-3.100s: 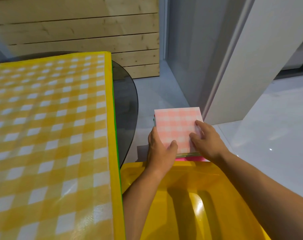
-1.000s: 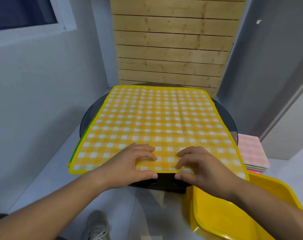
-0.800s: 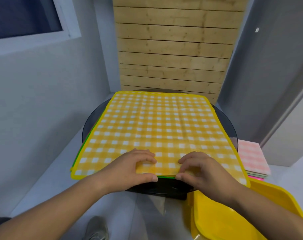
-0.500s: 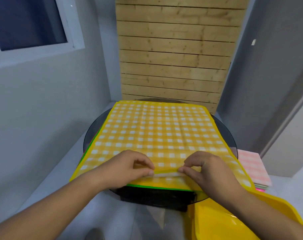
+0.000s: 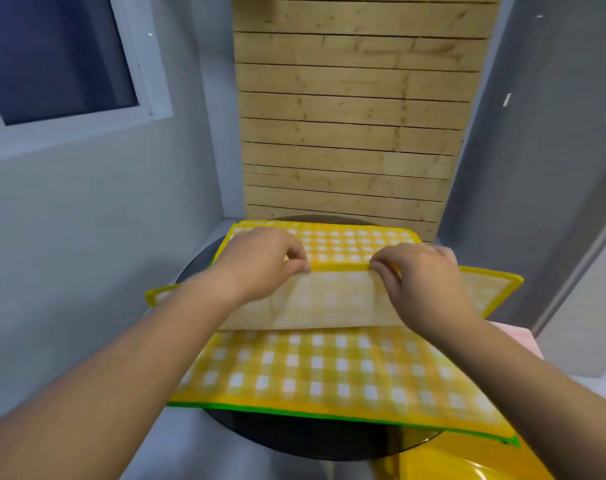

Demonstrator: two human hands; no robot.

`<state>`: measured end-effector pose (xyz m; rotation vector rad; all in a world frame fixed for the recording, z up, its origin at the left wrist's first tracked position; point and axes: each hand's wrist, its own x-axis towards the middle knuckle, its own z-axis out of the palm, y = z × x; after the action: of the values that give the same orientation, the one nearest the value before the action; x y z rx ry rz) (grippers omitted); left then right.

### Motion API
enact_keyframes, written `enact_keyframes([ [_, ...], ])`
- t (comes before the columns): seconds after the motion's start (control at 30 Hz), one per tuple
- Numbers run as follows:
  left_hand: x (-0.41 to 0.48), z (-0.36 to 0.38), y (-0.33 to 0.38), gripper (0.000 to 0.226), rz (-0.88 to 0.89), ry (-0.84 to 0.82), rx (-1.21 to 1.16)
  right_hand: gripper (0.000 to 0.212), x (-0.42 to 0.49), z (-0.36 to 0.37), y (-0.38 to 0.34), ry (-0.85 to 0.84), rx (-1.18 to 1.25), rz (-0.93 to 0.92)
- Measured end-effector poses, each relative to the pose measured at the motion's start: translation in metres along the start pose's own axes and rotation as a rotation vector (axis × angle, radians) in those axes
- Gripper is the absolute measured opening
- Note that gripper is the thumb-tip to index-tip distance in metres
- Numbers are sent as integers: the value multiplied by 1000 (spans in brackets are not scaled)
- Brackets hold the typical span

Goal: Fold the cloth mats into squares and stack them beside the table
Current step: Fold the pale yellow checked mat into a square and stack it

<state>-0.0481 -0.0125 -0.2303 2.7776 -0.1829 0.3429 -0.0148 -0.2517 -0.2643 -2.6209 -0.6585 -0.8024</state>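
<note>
Both hands have carried the near edge of the yellow-and-white checked cloth mat (image 5: 329, 301) up and away toward twelve o'clock since half a second ago, when that edge was only just lifted off the table.

At twelve o'clock, a wall of pale horizontal wooden planks (image 5: 346, 116) fills the upper centre. A dark window with a white frame (image 5: 55, 57) sits at ten o'clock.

At the centre, the mat is part-folded. Its pale underside faces the viewer as a raised flap, and its yellow-bordered corners stick out at nine and three o'clock. Its far part lies flat, checks up. Toward six o'clock from the flap lies a flat yellow checked layer (image 5: 329, 374). Whether this is a second mat cannot be told. A thin bright green cloth edge (image 5: 294, 412) shows just under it.

Beneath these, a round dark glass table (image 5: 315, 443) shows at six o'clock. A glossy yellow plastic surface (image 5: 474, 469) sits at five o'clock.

The left hand (image 5: 256, 261) and right hand (image 5: 423, 285) are side by side and apart. Each has its curled fingers and thumb pinching the mat's yellow border.

A folded pink checked cloth (image 5: 525, 341) peeks out at three o'clock, beside the table and partly hidden by the right forearm.
</note>
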Motion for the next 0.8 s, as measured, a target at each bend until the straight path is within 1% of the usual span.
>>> enact_keyframes([
  [0.07, 21, -2, -1, 16, 16, 21, 126, 14, 20, 10, 8, -5, -1, 30],
  [0.2, 61, 17, -15, 16, -35, 8, 159, 20, 57, 39, 24, -78, 4, 123],
  [0.27, 77, 36, -29, 15, -98, -9, 83, 22, 71, 58, 35, -124, 24, 169],
  [0.37, 95, 68, -50, 23, -219, -22, -91, 23, 85, 90, 51, -219, 81, 240],
  [0.47, 103, 99, -65, 29, -295, 0, -171, 26, 89, 121, 63, -311, 125, 296],
  [0.53, 107, 115, -73, 32, -292, 14, -195, 28, 88, 139, 71, -350, 213, 330],
  [0.6, 112, 127, -80, 34, -265, 30, -211, 33, 89, 150, 80, -377, 266, 319],
  [0.67, 116, 135, -85, 34, -232, 50, -195, 36, 90, 158, 87, -375, 254, 276],
  [0.8, 124, 146, -93, 32, -217, 91, -198, 34, 93, 174, 96, -326, 247, 269],
])
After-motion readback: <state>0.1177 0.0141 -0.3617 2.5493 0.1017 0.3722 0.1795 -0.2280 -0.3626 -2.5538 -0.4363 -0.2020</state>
